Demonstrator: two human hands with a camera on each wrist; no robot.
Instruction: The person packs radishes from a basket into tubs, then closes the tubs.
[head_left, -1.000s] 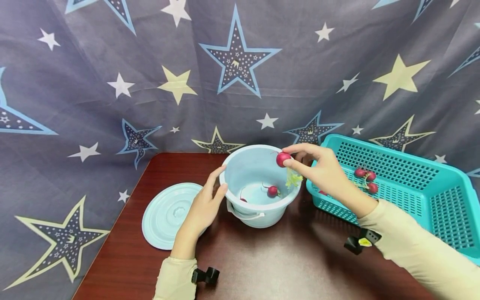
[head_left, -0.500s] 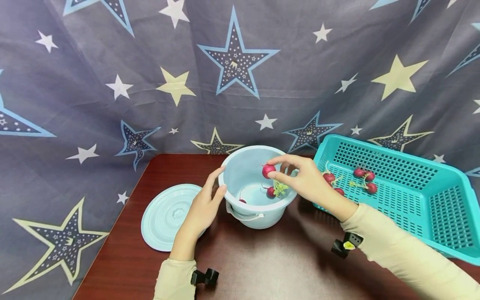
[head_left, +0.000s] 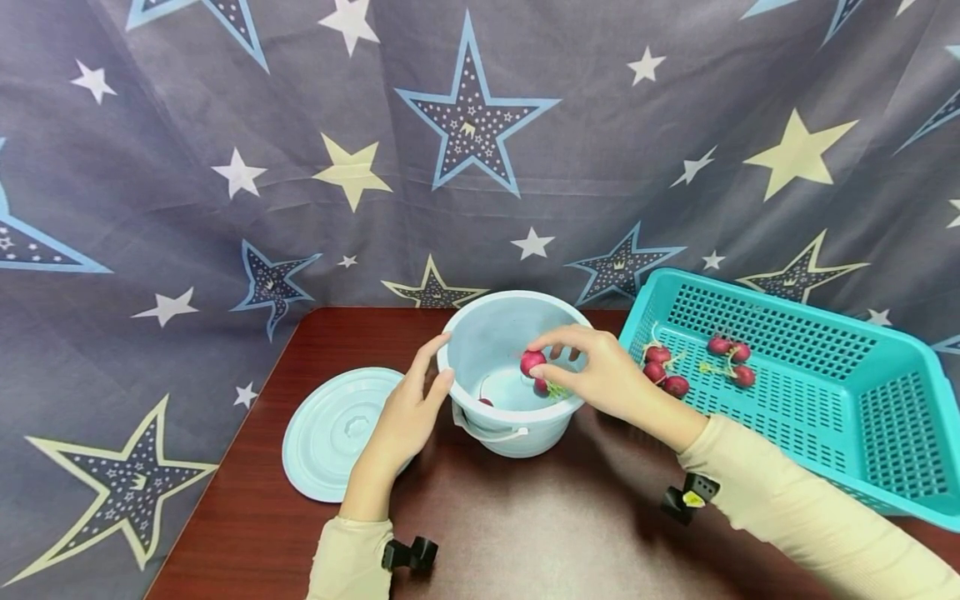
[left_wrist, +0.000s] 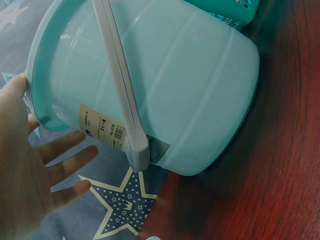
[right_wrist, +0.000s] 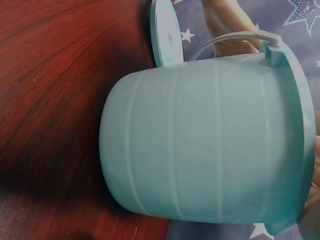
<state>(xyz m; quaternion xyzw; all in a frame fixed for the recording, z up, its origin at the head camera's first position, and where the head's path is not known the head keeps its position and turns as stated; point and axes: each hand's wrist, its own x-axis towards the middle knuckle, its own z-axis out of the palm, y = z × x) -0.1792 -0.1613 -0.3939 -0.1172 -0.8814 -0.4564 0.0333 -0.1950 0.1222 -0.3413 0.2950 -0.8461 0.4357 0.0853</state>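
A light-blue bucket (head_left: 517, 425) with a white handle stands on the table, two radishes partly visible inside, one a red radish (head_left: 541, 387). My left hand (head_left: 408, 408) touches its left rim with thumb and index fingertips; the other fingers spread loosely beside the wall in the left wrist view. Inside the bucket's opening, my right hand (head_left: 600, 367) pinches another radish (head_left: 532, 362) between thumb and fingers. That radish hangs close above the one lying in the bucket. The right wrist view shows mainly the bucket's outer wall (right_wrist: 200, 145), with the radish hidden.
A turquoise perforated basket (head_left: 832, 467) with several radishes (head_left: 677, 386) stands at the right. The bucket's round lid (head_left: 330, 442) lies on the brown table (head_left: 555, 525) at the left, partly behind my left forearm. A star-patterned cloth (head_left: 315, 108) hangs behind.
My right hand has moved left from the bucket's right rim and down into its opening with the radish. More radishes show in the basket. The left hand stays at the rim.
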